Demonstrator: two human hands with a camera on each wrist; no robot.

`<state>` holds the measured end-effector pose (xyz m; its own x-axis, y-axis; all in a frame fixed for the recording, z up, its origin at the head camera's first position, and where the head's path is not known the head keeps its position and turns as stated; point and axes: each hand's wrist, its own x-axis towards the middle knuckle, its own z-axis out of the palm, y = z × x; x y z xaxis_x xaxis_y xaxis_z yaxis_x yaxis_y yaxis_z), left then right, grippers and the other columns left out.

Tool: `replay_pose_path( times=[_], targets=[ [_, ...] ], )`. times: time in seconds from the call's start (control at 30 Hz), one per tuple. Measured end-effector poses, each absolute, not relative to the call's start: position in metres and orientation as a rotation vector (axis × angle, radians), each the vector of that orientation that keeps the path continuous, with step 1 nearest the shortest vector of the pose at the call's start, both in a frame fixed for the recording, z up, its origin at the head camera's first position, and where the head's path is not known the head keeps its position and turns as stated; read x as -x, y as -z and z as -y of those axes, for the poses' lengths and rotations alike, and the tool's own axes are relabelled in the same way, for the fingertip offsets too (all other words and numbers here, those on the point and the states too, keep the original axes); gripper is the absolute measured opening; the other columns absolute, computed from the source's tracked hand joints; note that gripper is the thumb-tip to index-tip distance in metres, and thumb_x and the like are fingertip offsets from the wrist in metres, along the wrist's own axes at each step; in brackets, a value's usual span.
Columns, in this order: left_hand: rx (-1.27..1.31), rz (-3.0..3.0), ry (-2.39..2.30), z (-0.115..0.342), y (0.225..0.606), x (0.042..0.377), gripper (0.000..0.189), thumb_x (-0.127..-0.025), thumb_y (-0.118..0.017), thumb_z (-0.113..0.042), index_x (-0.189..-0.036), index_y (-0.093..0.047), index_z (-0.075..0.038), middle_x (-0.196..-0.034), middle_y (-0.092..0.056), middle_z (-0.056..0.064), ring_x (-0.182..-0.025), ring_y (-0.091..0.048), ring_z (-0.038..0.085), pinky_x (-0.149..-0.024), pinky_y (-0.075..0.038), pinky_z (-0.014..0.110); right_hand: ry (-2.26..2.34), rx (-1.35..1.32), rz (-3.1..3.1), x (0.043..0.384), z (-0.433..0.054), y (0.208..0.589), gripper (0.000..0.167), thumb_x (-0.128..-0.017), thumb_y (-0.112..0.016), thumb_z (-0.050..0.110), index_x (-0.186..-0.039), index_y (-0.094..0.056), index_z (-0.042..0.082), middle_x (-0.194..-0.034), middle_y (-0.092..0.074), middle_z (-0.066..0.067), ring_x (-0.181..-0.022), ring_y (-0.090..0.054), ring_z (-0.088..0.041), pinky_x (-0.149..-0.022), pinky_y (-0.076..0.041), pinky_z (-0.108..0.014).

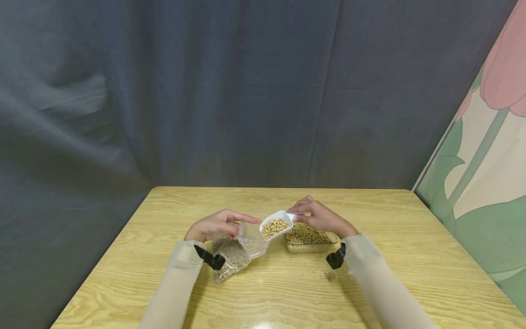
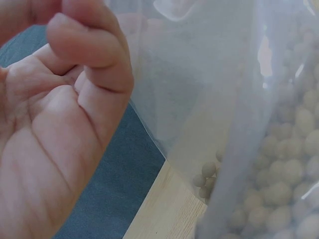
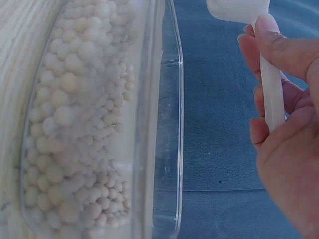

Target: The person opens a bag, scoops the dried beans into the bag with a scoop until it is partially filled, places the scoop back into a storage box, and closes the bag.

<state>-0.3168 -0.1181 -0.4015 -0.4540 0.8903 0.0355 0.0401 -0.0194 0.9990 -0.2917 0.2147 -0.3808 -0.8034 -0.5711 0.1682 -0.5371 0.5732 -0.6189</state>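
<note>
At the left we see a dark curtain (image 1: 230, 100) that runs on behind the pale wood-grained tabletop (image 1: 263, 299). Next comes the left hand (image 1: 213, 226), pinching the edge of a clear plastic bag (image 1: 252, 234) while its index finger points out straight towards the right. The bag leans on the tabletop below that hand, with many pale yellow beans (image 1: 232, 262) in its lower part. Just right of its mouth we find a white scoop (image 1: 281, 214), tilted and carrying more beans, its front edge at the bag's opening; we cannot tell whether the two touch. Beyond it, a clear rectangular container (image 1: 310, 248) sits on the tabletop, well filled with the same beans. Above it, the right hand (image 1: 319, 215) wraps thumb and fingers round the scoop's handle. We notice small bits (image 1: 329, 275) lying nearer us, and at far right a flower-patterned wall (image 1: 476, 192)
</note>
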Motion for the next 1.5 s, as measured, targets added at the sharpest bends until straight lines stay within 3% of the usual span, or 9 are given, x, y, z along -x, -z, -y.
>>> replay_pose_path(
  times=[0.27,0.53,1.27,1.5],
  targets=[
    [-1.0,-1.574,-1.541,0.118,0.402,0.317,0.053,-0.087,-0.049,0.007,-0.139,-0.041,0.012,-0.067,-0.064,-0.008,-0.061,-0.043,0.01,-0.059,-0.038,0.026,1.042,1.011,-2.741,0.29,-0.212,0.376,0.029,-0.09,-0.063,0.015,-0.116,-0.07,0.004,-0.111,-0.067,-0.009,-0.094,-0.043,-0.016,-0.081,-0.039,-0.034],
    [-0.998,-1.578,-1.547,0.117,0.402,0.316,0.052,-0.087,-0.049,0.005,-0.139,-0.043,0.01,-0.067,-0.064,-0.008,-0.062,-0.048,0.007,-0.06,-0.042,0.024,1.023,1.053,-2.754,0.291,-0.212,0.374,0.028,-0.089,-0.064,0.014,-0.114,-0.071,0.004,-0.11,-0.068,-0.008,-0.092,-0.043,-0.015,-0.081,-0.039,-0.033],
    [-1.015,-1.547,-1.55,0.118,0.402,0.316,0.053,-0.087,-0.047,0.008,-0.139,-0.039,0.014,-0.068,-0.065,-0.008,-0.063,-0.049,0.006,-0.061,-0.043,0.023,0.883,1.215,-2.798,0.291,-0.207,0.361,0.026,-0.088,-0.066,0.012,-0.111,-0.072,0.004,-0.107,-0.069,-0.007,-0.091,-0.043,-0.014,-0.077,-0.04,-0.031],
    [-1.02,-1.548,-1.548,0.118,0.401,0.316,0.053,-0.087,-0.048,0.008,-0.139,-0.039,0.015,-0.069,-0.065,-0.008,-0.063,-0.049,0.005,-0.061,-0.043,0.023,0.839,1.194,-2.817,0.291,-0.205,0.357,0.024,-0.088,-0.066,0.014,-0.11,-0.073,0.006,-0.103,-0.07,-0.005,-0.094,-0.044,-0.015,-0.082,-0.04,-0.033]
  ],
)
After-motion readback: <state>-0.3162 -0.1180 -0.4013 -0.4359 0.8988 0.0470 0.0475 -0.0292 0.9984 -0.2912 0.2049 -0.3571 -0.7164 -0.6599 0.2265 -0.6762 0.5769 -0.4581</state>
